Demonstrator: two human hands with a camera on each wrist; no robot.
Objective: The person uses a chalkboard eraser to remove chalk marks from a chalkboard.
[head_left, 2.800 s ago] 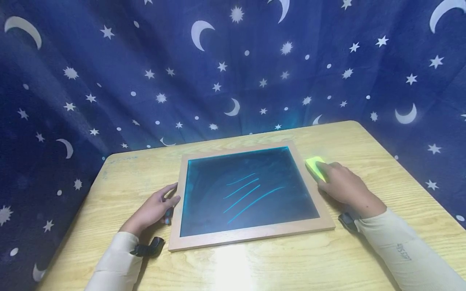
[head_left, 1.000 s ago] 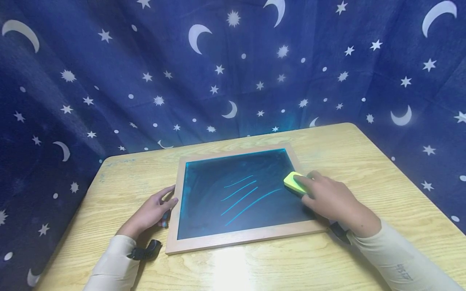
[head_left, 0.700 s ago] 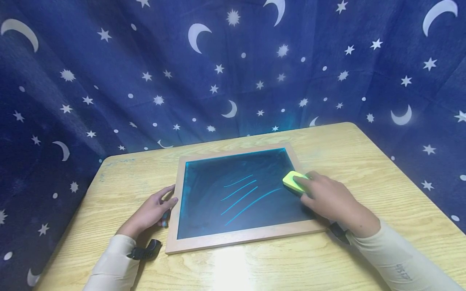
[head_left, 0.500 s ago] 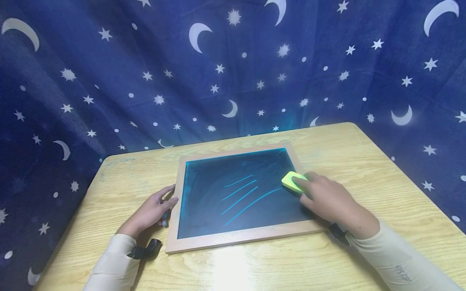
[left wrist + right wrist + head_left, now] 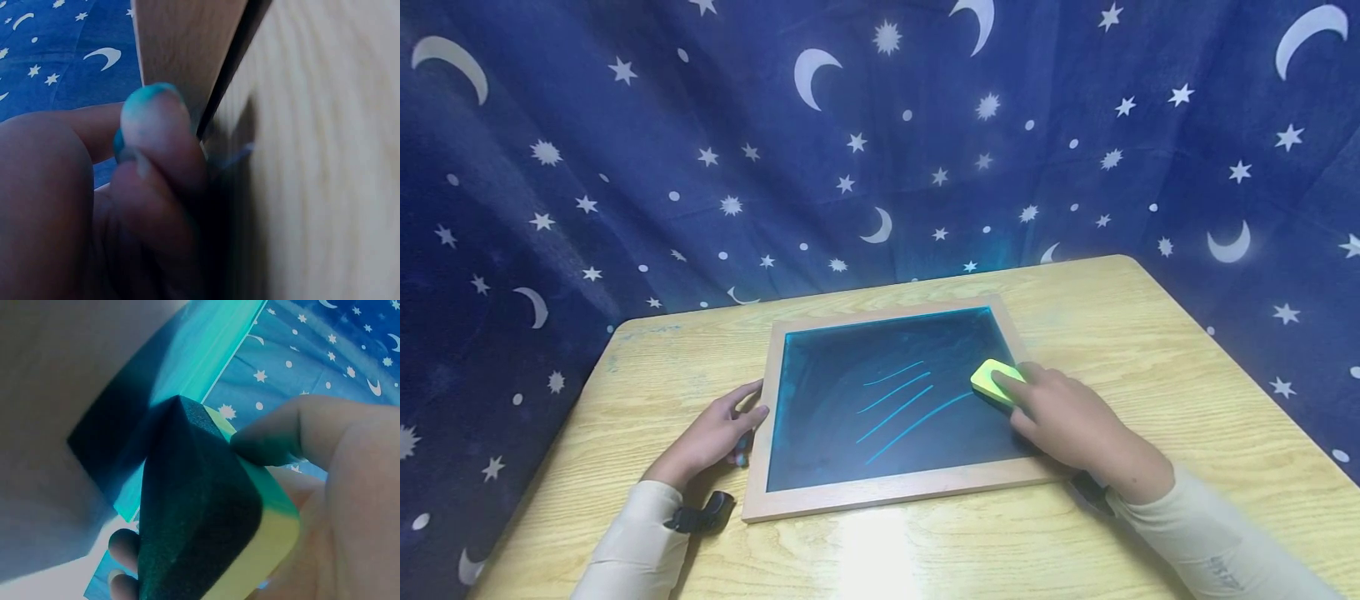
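A chalkboard [image 5: 827,400] in a pale wooden frame lies on the table, several slanting blue chalk lines [image 5: 898,425] drawn across its middle. My right hand [image 5: 1071,421] grips a yellow chalkboard eraser [image 5: 987,377] with a dark felt underside, over the right part of the board. The eraser covers the upper right tip of the lowest line. In the right wrist view, thumb and fingers hold the eraser [image 5: 206,506] by its sides. My left hand [image 5: 711,437] holds the frame's left edge, thumb at the wood; its curled fingertips [image 5: 153,115] carry blue chalk smears.
The wooden table [image 5: 1150,350] extends around the board, with faint blue chalk marks [image 5: 647,335] at its far left corner. Behind it hangs a dark blue curtain [image 5: 745,100] with moons and stars. Black straps [image 5: 703,512] sit at the wrists.
My right hand has brought the eraser from beside the board's right edge onto the black surface, then slightly left to the end of the lowest line. The left hand stays at the frame.
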